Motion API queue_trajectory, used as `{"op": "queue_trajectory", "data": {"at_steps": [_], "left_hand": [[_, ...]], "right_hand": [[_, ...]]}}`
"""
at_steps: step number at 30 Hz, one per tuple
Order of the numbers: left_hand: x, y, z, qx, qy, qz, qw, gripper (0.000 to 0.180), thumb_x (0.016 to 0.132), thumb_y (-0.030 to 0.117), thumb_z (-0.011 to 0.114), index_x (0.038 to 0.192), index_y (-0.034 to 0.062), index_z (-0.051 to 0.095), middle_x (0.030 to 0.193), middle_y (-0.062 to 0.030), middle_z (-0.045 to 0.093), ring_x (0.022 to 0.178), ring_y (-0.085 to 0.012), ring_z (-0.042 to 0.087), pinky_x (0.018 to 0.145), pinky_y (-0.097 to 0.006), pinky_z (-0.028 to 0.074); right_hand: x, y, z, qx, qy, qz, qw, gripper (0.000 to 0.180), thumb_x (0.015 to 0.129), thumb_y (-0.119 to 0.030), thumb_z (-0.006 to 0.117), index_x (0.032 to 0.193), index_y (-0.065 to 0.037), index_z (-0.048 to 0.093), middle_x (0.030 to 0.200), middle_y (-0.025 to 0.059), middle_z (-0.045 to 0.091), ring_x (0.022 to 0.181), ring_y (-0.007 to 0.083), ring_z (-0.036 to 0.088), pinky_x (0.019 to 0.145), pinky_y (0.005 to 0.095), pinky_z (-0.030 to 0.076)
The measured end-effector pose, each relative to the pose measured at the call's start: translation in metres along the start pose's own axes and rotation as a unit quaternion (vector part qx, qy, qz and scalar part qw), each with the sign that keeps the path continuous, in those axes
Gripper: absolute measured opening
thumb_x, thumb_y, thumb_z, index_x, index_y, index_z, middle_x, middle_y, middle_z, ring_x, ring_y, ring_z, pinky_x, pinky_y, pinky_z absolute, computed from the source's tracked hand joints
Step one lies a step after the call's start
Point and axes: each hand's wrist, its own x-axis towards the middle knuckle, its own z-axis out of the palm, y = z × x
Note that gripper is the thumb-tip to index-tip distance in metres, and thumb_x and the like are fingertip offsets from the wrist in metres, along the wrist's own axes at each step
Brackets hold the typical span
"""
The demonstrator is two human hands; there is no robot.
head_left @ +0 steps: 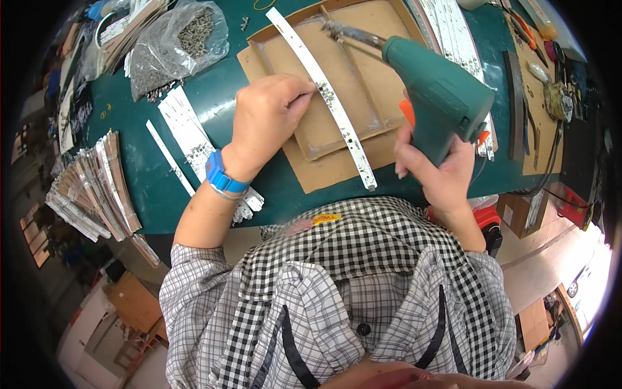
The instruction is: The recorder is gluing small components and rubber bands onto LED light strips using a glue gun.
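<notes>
On cardboard tray | left hand pinches thin white strip | right hand grips green tool

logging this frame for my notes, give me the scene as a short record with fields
setting: green workbench seen from above
left hand: left hand presses on a long white LED strip, fingertips at its edge
right hand: right hand grips a green soldering gun, tip pointing up-left over the tray
under the strip: shallow cardboard tray on a cardboard sheet
left of the hands: more white strips; fanned stack of strips at the bench edge
far left: clear bag of small metal parts
wrist: blue watch
</notes>
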Motion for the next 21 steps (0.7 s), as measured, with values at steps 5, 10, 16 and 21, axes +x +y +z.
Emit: {"op": "queue_trajectory", "data": {"at_steps": [5, 10, 16, 21], "left_hand": [[-0.006, -0.008, 0.006, -0.003, 0.034, 0.044, 0.998, 0.011, 0.075, 0.000, 0.075, 0.085, 0.0038, 0.072, 0.084, -0.0082, 0.073, 0.068, -0.0203, 0.070, 0.059, -0.028, 0.055], [-0.006, -0.009, 0.004, 0.001, 0.030, 0.055, 0.998, 0.013, 0.074, 0.000, 0.075, 0.085, 0.0038, 0.070, 0.082, -0.0079, 0.072, 0.069, -0.0218, 0.070, 0.059, -0.029, 0.055], [-0.008, -0.012, 0.008, 0.001, 0.047, 0.074, 0.996, 0.013, 0.073, -0.001, 0.076, 0.084, 0.0040, 0.069, 0.081, -0.0077, 0.072, 0.068, -0.0219, 0.069, 0.059, -0.030, 0.055], [-0.008, -0.013, 0.010, 0.006, 0.048, 0.081, 0.996, 0.014, 0.073, -0.001, 0.075, 0.084, 0.0039, 0.068, 0.081, -0.0071, 0.071, 0.068, -0.0222, 0.069, 0.060, -0.030, 0.055]], "right_hand": [[-0.019, -0.005, -0.014, -0.015, -0.009, 0.018, 1.000, 0.042, 0.082, -0.003, 0.073, 0.118, 0.005, 0.053, 0.084, 0.0081, 0.064, 0.063, 0.0122, 0.061, 0.055, 0.0247, 0.052], [-0.030, -0.009, -0.021, -0.091, -0.019, 0.037, 0.995, 0.059, 0.080, -0.007, 0.076, 0.128, 0.011, 0.047, 0.102, 0.0187, 0.061, 0.062, 0.0154, 0.058, 0.051, 0.0268, 0.051], [-0.030, -0.006, -0.019, -0.089, -0.011, 0.040, 0.995, 0.056, 0.081, -0.010, 0.075, 0.125, 0.010, 0.047, 0.075, 0.0107, 0.056, 0.056, 0.0157, 0.058, 0.050, 0.0265, 0.048], [-0.029, -0.006, -0.024, -0.079, -0.033, 0.058, 0.995, 0.046, 0.082, -0.005, 0.074, 0.119, 0.007, 0.050, 0.082, 0.0102, 0.060, 0.061, 0.0143, 0.061, 0.052, 0.0254, 0.051]]}}
